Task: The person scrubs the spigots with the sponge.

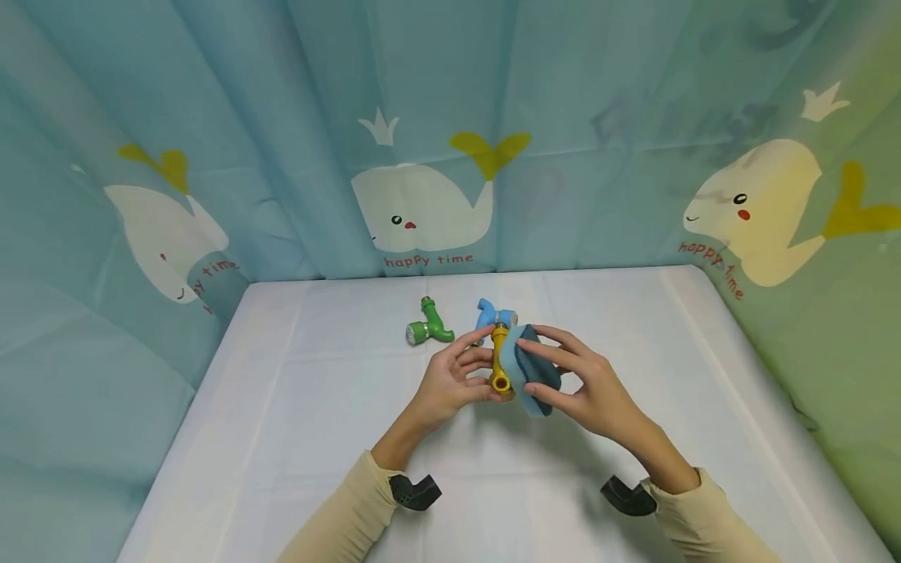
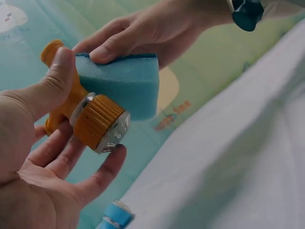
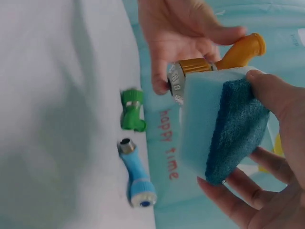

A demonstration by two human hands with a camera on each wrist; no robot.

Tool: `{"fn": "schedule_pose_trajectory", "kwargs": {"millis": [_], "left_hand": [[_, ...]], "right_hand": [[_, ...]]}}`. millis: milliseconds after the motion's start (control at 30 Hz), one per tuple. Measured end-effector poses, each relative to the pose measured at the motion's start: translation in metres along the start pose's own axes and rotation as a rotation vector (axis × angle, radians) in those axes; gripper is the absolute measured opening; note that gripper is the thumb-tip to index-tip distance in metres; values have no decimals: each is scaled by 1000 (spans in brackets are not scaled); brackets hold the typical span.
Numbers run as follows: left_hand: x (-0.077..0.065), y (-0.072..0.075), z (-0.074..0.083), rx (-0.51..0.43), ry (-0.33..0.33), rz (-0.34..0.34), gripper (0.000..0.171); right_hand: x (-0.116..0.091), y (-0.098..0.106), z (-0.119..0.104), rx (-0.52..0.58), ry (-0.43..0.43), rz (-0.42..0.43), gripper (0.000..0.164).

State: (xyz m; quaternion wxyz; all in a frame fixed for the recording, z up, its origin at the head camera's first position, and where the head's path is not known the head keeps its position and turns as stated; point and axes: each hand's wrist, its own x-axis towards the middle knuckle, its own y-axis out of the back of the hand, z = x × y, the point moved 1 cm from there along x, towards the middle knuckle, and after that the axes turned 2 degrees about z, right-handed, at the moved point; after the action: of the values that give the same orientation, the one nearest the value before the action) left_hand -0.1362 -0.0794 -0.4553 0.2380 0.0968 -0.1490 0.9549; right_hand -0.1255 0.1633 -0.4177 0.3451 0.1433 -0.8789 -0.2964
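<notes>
My left hand [image 1: 456, 375] holds a yellow-orange faucet [image 2: 97, 119] above the table, thumb on its body and fingers around its ribbed knob, which ends in a clear cap. In my right hand [image 1: 587, 383] is a blue sponge [image 3: 200, 124] with a darker scouring side [image 3: 238, 126], pinched between thumb and fingers. The sponge's light face lies right at the faucet's side, covering part of it in the right wrist view. Just behind the hands, a blue faucet [image 1: 486, 313] lies on the table, partly hidden by the yellow one in the head view.
A green faucet [image 1: 431, 324] lies left of the blue one, toward the back of the white-covered table [image 1: 317, 438]. Behind and beside the table hangs a blue-green curtain [image 1: 296, 141] printed with whales. Each wrist wears a black device [image 1: 415, 493].
</notes>
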Motion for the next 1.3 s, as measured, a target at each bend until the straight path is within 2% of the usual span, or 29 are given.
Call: {"fn": "schedule_pose_trajectory", "kwargs": {"millis": [100,233,367,433,533,633,667,800,900,1000,1100,1233,1300], "left_hand": [[0,-1,-3,12,2,11,84],[0,-1,-5,114,-2,48,65],[0,-1,-5,212,-26,74,54],[0,0,-4,269,-48,85,52],[-1,1,-1,339,-73,88,49],[-2,1,-1,370,-71,78,46],[-2,1,-1,376,-66,78,45],[-3,1,-2,395,-78,76,43],[-3,2,-3,423,-101,82,43],[-3,3,-4,433,-92,92,43],[-4,4,-6,406,-61,105,43],[-4,4,-4,373,-58,121,43],[-5,4,-4,374,-62,131,43]], "right_hand": [[-1,3,0,3,-16,14,67],[-2,10,-1,-7,-7,36,69],[2,21,-8,12,32,54,71],[5,27,-14,11,62,18,69],[10,34,-23,-57,66,-133,63],[13,41,-26,-177,41,-265,56],[13,44,-26,-210,28,-282,55],[16,45,-29,-200,28,-278,55],[16,41,-28,-184,19,-318,54],[14,40,-23,-259,-13,-324,53],[12,40,-18,-162,-22,-280,54],[10,36,-15,2,-14,-281,55],[8,35,-12,-43,-12,-254,55]]}}
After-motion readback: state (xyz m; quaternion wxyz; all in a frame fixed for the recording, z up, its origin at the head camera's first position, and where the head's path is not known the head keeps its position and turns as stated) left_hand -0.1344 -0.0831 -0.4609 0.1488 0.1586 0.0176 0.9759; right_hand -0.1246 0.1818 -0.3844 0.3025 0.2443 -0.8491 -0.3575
